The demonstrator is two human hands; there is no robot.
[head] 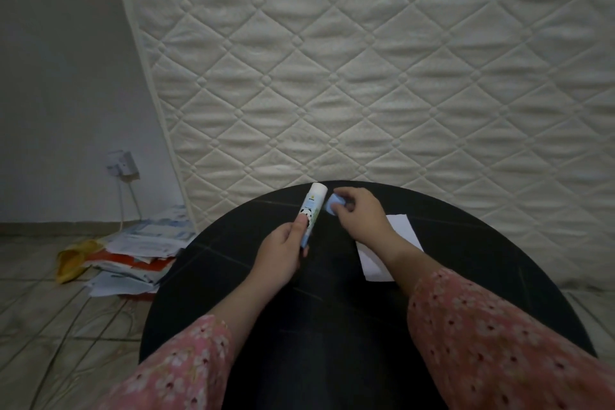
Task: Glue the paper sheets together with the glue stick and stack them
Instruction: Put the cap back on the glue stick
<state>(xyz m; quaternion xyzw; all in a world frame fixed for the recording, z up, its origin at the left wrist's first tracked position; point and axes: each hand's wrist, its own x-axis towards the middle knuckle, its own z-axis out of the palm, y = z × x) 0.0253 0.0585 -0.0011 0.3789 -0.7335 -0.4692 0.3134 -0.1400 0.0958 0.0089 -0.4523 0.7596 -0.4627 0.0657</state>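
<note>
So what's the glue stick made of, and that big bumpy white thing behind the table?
The glue stick looks like smooth plastic: a glossy white tube with a printed panda label. The big white thing, a mattress, looks like soft quilted fabric, stitched in diamonds with little tufted dimples. What is inside it cannot be seen.

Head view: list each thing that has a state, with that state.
glue stick: uncapped, tilted, gripped by left hand
blue cap: off, pinched by right hand
paper sheets: flat on black table, partly under right forearm
loose papers: piled messily on floor

Paper sheet (389, 248) on table (332, 326), right side
</note>
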